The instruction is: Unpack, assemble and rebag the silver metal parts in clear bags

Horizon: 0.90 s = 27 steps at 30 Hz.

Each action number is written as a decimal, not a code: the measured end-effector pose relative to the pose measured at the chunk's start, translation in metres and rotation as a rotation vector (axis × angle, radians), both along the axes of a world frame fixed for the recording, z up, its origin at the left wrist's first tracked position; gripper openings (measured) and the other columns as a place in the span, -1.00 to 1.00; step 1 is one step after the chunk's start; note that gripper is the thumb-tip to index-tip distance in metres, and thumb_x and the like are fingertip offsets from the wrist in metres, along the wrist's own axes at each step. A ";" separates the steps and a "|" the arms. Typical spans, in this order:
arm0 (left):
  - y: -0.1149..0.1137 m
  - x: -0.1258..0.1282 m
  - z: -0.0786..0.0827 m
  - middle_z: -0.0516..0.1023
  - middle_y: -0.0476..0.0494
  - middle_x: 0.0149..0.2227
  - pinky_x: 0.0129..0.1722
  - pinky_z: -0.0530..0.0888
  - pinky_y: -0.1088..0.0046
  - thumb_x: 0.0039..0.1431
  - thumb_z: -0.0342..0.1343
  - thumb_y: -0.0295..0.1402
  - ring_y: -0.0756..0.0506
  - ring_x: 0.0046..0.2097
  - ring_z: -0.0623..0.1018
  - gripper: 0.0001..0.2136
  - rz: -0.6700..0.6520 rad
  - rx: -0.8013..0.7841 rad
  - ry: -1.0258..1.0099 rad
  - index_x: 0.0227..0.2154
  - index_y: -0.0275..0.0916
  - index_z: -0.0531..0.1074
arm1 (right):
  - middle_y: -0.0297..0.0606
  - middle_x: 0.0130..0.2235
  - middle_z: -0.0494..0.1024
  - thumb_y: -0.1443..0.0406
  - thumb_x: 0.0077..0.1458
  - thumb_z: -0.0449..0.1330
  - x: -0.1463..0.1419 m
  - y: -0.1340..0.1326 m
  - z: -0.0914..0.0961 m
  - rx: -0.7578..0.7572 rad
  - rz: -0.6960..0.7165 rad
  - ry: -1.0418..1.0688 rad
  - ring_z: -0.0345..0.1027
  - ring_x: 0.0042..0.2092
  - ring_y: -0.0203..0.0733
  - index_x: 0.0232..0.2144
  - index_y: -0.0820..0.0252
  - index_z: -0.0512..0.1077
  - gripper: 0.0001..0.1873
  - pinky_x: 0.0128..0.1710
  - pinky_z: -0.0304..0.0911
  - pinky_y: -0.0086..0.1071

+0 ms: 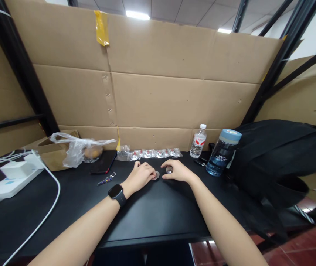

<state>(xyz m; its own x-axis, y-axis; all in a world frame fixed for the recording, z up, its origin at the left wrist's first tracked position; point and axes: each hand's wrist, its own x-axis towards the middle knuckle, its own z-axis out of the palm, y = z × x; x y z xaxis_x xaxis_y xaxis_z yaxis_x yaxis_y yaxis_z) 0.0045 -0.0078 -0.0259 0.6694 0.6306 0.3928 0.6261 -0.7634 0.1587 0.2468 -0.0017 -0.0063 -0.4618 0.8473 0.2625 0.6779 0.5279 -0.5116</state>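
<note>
Two bare hands meet near the middle of a black desk (152,214), closer to its back edge than its front. The right hand (178,171) has thumb and forefinger closed on a small shiny piece (169,170) low over the desk top. The left hand (141,176) is curled, knuckles up, fingertips touching a round metal disc (156,175) that lies flat just beside the piece; whether they pinch it or only steady it cannot be told.

Both parts look hard, smooth and light, likely slippery and apt to skid, so they are best taken by the rim between fingertips. The forearms reach in from the front edge and converge, wrists low, with a dark smartwatch (117,194) on the left one.

Behind the hands, along the back edge, lies a strip of clear packets (152,153). Toward the right back corner stand a water bottle (198,141), a blue flask (222,153) and a black backpack (274,155). Toward the left are a phone (104,162), a key fob (106,180), a plastic bag (77,147) and a white power strip (10,179).
</note>
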 end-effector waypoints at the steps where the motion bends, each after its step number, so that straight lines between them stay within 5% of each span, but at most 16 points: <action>1: 0.001 0.000 -0.001 0.58 -0.10 -0.23 -0.04 0.13 0.21 0.39 -0.05 -0.28 -0.16 -0.07 0.43 -0.75 0.010 0.002 0.001 -0.31 -0.14 0.51 | -0.22 -0.16 0.62 0.20 -0.13 0.46 -0.005 -0.002 -0.001 -0.003 0.028 0.018 0.48 -0.17 -0.13 -0.11 0.14 0.57 -0.53 -0.16 0.33 -0.34; 8: -0.001 0.002 -0.002 0.60 -0.09 -0.21 -0.03 0.17 0.22 0.35 0.01 -0.28 -0.16 -0.06 0.46 -0.83 0.081 -0.089 -0.123 -0.28 -0.15 0.49 | -0.23 -0.09 0.62 0.18 -0.07 0.43 -0.033 -0.010 -0.010 -0.040 0.077 0.208 0.49 -0.03 -0.08 -0.07 0.09 0.53 -0.54 0.00 0.34 -0.23; 15: 0.006 -0.005 0.002 0.62 -0.01 -0.14 0.00 0.28 0.33 0.37 -0.02 -0.19 -0.10 -0.08 0.55 -0.80 0.071 -0.272 -0.396 -0.20 -0.10 0.47 | -0.19 -0.08 0.58 0.12 -0.12 0.45 -0.043 -0.005 -0.015 -0.290 0.130 0.664 0.54 -0.15 -0.15 -0.08 0.15 0.46 -0.46 -0.07 0.44 -0.24; 22: 0.020 -0.040 0.006 0.58 -0.04 -0.12 0.01 0.19 0.29 0.30 0.09 -0.25 -0.16 0.04 0.47 -0.86 0.140 -0.111 -0.160 -0.29 -0.12 0.52 | -0.23 -0.25 0.63 0.19 -0.18 0.46 -0.004 0.006 -0.005 0.042 -0.192 0.227 0.48 -0.26 -0.16 -0.20 0.19 0.53 -0.55 -0.17 0.37 -0.29; 27: 0.026 -0.047 -0.003 0.60 -0.04 -0.12 -0.02 0.23 0.30 0.25 0.10 -0.32 -0.16 0.01 0.50 -0.89 0.150 -0.150 -0.085 -0.27 -0.09 0.54 | -0.24 -0.22 0.65 0.23 -0.20 0.47 0.018 0.011 -0.005 0.005 -0.198 0.040 0.49 -0.24 -0.16 -0.22 0.19 0.56 -0.58 -0.18 0.33 -0.35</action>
<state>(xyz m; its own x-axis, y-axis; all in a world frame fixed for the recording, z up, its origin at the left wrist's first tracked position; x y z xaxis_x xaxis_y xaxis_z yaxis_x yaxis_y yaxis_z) -0.0427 0.0183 -0.0285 0.5322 0.7763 0.3378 0.7103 -0.6265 0.3208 0.2650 0.0089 -0.0109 -0.2750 0.9191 0.2821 0.7480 0.3888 -0.5379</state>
